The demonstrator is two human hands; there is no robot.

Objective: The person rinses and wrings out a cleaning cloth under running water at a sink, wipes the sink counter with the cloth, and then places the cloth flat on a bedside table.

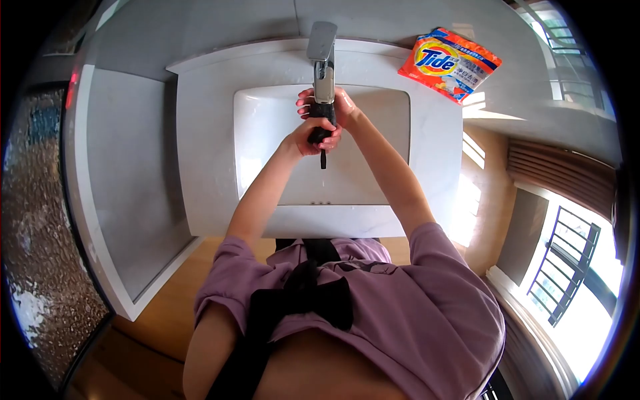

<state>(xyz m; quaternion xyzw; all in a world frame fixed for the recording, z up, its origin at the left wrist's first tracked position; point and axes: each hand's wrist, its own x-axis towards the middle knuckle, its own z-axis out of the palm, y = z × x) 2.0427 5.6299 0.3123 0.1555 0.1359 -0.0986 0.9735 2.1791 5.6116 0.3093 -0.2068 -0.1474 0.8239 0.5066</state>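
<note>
Under the chrome faucet point(324, 83), over the white sink basin point(373, 177), both hands meet at a dark object point(321, 135) that I cannot make out clearly. My left hand point(316, 138) has its fingers wrapped round the lower part of it, and a thin dark end hangs down below. My right hand point(344, 107) is just beyond, near the faucet spout, and looks wet. Its fingers are partly hidden behind the faucet and the dark object, so its grip does not show.
An orange Tide bag point(450, 65) lies at the back right of the white countertop point(207, 153). A barred window point(567, 267) is at the right, and a textured glass panel point(50, 253) stands at the far left.
</note>
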